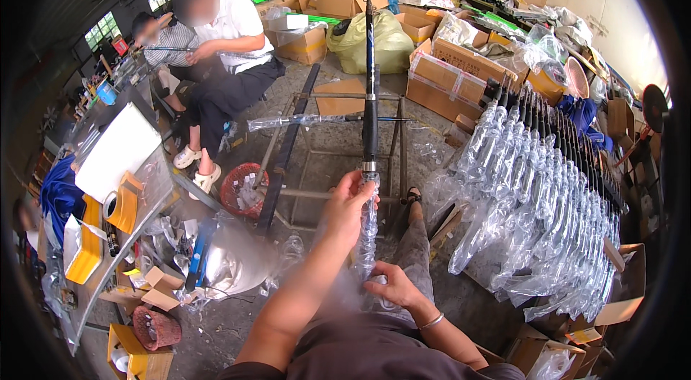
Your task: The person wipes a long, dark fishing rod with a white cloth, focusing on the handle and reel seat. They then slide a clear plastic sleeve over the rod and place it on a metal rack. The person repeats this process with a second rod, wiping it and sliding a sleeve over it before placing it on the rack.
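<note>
Rod looks light, stiff, slippery in plastic sleeve; best held near metal collar, left hand gripping just below, right hand pinching sleeve's lower end.

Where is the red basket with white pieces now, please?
In the head view, the red basket is left of centre, between the lower pale shoe on its left and the long dark bar on its right.

Black rod, slim, blue accent on shaft, silver collar, handle in crinkled clear plastic sleeve; hand-held, tip pointing forward.
</note>
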A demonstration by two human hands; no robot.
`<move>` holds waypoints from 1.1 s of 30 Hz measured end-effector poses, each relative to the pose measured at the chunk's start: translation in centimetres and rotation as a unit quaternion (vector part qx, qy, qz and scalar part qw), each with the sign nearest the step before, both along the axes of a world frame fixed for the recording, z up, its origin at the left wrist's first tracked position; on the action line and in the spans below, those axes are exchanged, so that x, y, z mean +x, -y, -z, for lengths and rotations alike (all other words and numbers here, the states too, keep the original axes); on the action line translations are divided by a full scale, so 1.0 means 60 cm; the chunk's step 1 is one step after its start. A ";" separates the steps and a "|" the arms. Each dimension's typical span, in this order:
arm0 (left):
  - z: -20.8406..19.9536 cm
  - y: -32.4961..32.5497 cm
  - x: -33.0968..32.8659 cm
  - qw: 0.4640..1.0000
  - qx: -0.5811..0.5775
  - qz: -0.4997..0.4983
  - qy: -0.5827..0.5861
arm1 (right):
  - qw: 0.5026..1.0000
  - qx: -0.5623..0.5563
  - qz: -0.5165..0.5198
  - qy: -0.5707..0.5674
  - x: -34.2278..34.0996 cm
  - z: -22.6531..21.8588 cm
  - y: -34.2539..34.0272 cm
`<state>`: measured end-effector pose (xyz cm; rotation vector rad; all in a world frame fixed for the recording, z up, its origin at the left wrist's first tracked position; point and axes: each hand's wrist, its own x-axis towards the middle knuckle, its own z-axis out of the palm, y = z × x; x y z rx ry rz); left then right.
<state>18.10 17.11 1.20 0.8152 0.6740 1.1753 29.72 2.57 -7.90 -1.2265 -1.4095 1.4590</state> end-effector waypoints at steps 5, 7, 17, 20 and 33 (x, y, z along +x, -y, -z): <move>0.002 0.001 -0.002 1.000 -0.001 -0.004 -0.013 | 1.000 -0.001 -0.015 0.013 0.001 -0.010 -0.001; 0.001 0.003 -0.002 1.000 -0.005 -0.004 -0.007 | 1.000 0.005 -0.013 0.014 0.001 -0.005 -0.001; 0.017 0.004 -0.007 0.999 0.000 0.022 0.027 | 0.996 -0.035 0.029 0.077 -0.003 -0.016 -0.002; 0.021 0.000 -0.011 1.000 0.009 0.010 0.016 | 0.993 -0.002 0.101 0.060 -0.005 0.001 -0.002; 0.079 -0.057 -0.073 0.997 0.044 -0.061 0.011 | 0.987 -0.064 0.138 -0.048 -0.002 0.027 -0.001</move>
